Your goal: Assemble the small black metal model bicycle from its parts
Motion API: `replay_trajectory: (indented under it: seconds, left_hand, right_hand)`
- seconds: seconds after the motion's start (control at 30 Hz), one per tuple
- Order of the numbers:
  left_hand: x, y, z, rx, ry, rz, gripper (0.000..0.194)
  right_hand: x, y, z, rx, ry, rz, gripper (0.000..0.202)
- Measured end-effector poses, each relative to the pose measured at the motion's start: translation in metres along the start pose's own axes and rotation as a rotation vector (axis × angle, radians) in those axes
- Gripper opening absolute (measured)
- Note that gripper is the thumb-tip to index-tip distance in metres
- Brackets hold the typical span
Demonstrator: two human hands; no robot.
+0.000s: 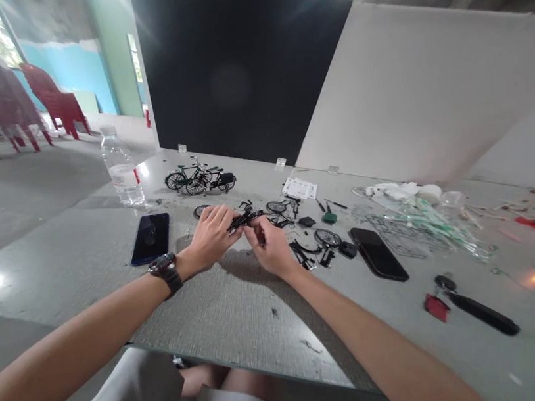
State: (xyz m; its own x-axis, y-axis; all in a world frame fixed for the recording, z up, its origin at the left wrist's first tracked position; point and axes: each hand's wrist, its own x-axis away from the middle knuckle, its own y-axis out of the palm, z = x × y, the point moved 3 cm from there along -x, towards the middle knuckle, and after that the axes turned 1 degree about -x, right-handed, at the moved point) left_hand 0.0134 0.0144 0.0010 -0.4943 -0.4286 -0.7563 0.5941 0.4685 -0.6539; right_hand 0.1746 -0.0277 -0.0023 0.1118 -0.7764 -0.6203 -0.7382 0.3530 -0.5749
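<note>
Both hands meet above the table around a small black model bicycle part [246, 218], which looks like a frame piece. My left hand [214, 230], with a watch at its wrist, is closed on its left end. My right hand [266, 242] pinches it from the right and below, and the fingers hide much of it. A small wheel [200, 210] lies just behind my left hand. To the right of my right hand are a spoked wheel [327, 238], black frame pieces [303, 254] and a green piece [330, 217].
Two assembled model bicycles [199, 178] stand at the back beside a water bottle [123, 171]. One phone [151, 238] lies left, another phone [378, 254] right. Clear plastic wrapping [443, 229], a black-handled tool [482, 313] and a paper sheet [299, 188] are also there. A black panel [243, 64] rises behind.
</note>
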Motion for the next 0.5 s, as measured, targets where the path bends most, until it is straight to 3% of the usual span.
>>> replay_trajectory:
  seconds: [0.1, 0.27, 0.5]
  left_hand:
    - [0.000, 0.000, 0.001, 0.010, 0.015, 0.002, 0.020]
    - [0.000, 0.000, 0.003, 0.008, 0.025, -0.031, 0.019]
    - [0.002, 0.002, -0.001, 0.017, -0.031, -0.026, 0.012]
  right_hand:
    - [0.001, -0.004, -0.003, 0.010, -0.028, 0.053, 0.022]
    - [-0.002, -0.009, 0.011, -0.056, 0.084, 0.223, 0.025]
    - [-0.003, -0.001, 0.014, -0.036, 0.099, 0.113, 0.025]
